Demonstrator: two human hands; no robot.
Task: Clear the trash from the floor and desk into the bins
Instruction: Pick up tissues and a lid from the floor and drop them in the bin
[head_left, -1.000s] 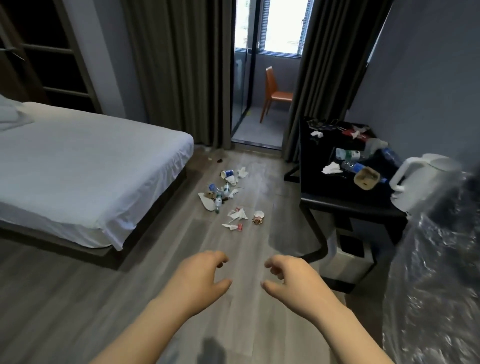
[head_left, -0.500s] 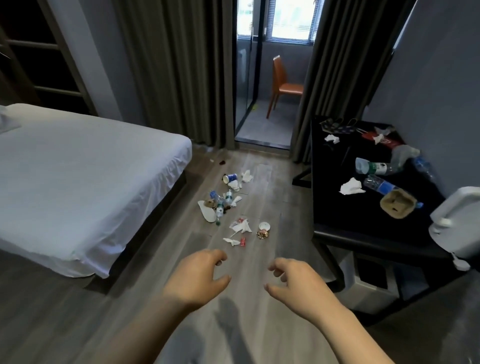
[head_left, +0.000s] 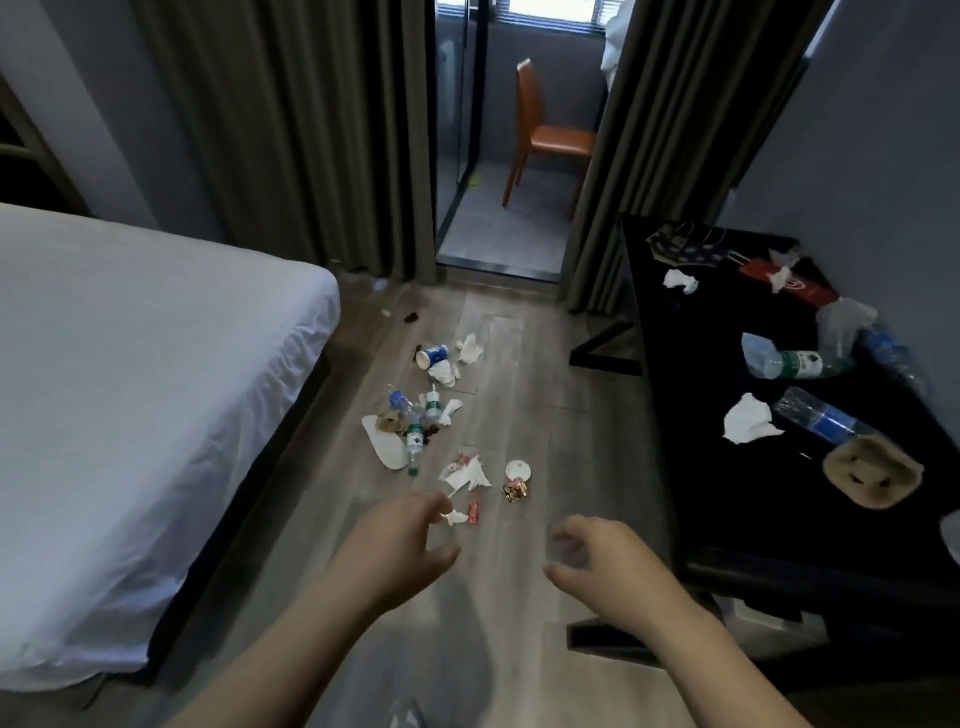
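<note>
Both the left hand (head_left: 395, 551) and right hand (head_left: 605, 566) hover empty, each grip loosely wide. Scattered white tissues and plastic bottles (head_left: 436, 415) litter the grey wooden floor (head_left: 545, 415); more lie on the black desk (head_left: 727, 364).

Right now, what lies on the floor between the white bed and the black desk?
In the head view, between the white bed and black desk lies scattered trash: bottles, tissues, a paper cup, wrappers.

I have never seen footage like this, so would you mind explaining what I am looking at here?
There is no machine: a person wears a camera on the head, looking forward and down. The left hand and right hand reach out, open and empty. Trash lies on the wooden floor: a paper cup, small bottles, crumpled tissues. The black desk on the right holds a tissue and plastic bottles. A white bed stands on the left.
</note>
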